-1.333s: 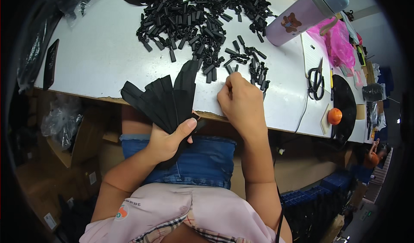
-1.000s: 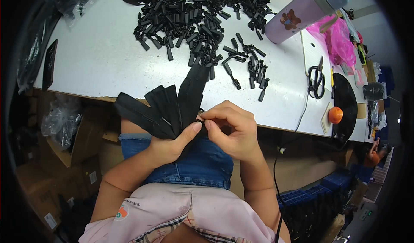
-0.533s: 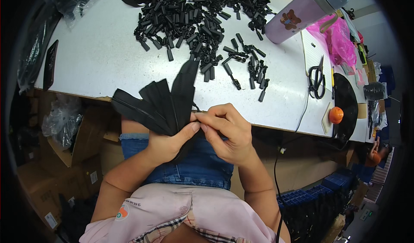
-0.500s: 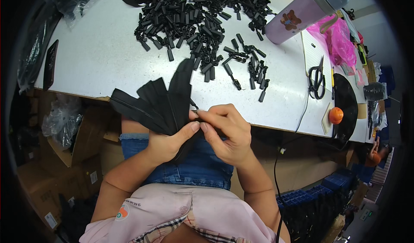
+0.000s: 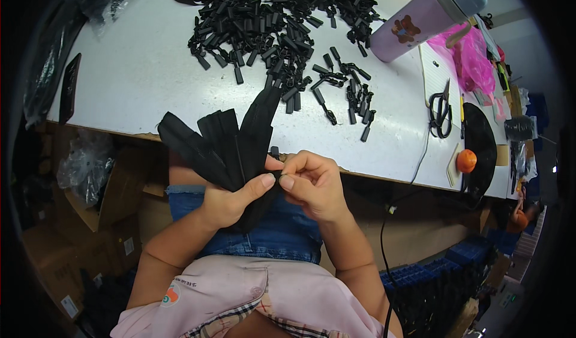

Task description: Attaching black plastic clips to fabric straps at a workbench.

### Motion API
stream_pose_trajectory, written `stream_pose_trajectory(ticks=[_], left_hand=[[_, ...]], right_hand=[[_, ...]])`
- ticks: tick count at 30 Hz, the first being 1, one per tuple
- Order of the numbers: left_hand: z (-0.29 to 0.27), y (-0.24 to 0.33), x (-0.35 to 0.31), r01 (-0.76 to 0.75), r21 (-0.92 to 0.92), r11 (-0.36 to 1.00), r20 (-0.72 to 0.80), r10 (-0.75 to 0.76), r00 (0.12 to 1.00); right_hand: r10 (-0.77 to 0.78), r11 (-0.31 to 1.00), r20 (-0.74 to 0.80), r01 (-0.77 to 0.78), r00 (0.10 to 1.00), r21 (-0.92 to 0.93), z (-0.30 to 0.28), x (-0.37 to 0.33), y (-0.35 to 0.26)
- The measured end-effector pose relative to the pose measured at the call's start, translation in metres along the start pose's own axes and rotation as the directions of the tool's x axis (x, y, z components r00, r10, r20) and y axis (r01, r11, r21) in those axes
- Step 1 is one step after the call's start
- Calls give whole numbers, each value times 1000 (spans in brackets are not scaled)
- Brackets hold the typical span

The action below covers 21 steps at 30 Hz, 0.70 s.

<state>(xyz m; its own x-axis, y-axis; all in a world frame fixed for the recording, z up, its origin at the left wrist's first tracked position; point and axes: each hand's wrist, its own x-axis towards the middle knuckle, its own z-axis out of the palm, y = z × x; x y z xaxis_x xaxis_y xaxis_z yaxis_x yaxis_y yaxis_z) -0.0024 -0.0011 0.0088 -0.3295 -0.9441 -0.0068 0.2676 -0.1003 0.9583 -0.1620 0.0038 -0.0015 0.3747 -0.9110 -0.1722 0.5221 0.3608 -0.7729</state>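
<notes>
At the white table (image 5: 138, 80), flat black fabric strips (image 5: 229, 143) fan out.

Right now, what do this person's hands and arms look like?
The left hand and right hand are bare: no gloves, rings or watch show. No sleeve covers the forearms. The top is pale pink, with checked trim and an emblem on the left. A thin black cable runs beside the right arm.

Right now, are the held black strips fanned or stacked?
Fanned at the far end: the black strips spread apart there and converge at the left hand.
</notes>
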Motion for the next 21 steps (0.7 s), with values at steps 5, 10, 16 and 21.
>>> stream_pose_trajectory(ticks=[5, 10, 16, 21], left_hand=[[7, 5, 2, 49, 30, 998, -57, -48, 997], [9, 3, 1, -35, 39, 999, -64, 37, 997], [4, 9, -1, 45, 212, 976, 20, -50, 999], [0, 9, 1, 103, 193, 976, 41, -113, 993]], right_hand=[[-248, 944, -156, 203, 956, -259, 14, -1, 8], [-482, 719, -18, 384, 876, -580, 12, -1, 15], [-293, 905, -110, 238, 950, -353, 13, -7, 13], [-344, 873, -116, 273, 932, -404, 9, -7, 20]])
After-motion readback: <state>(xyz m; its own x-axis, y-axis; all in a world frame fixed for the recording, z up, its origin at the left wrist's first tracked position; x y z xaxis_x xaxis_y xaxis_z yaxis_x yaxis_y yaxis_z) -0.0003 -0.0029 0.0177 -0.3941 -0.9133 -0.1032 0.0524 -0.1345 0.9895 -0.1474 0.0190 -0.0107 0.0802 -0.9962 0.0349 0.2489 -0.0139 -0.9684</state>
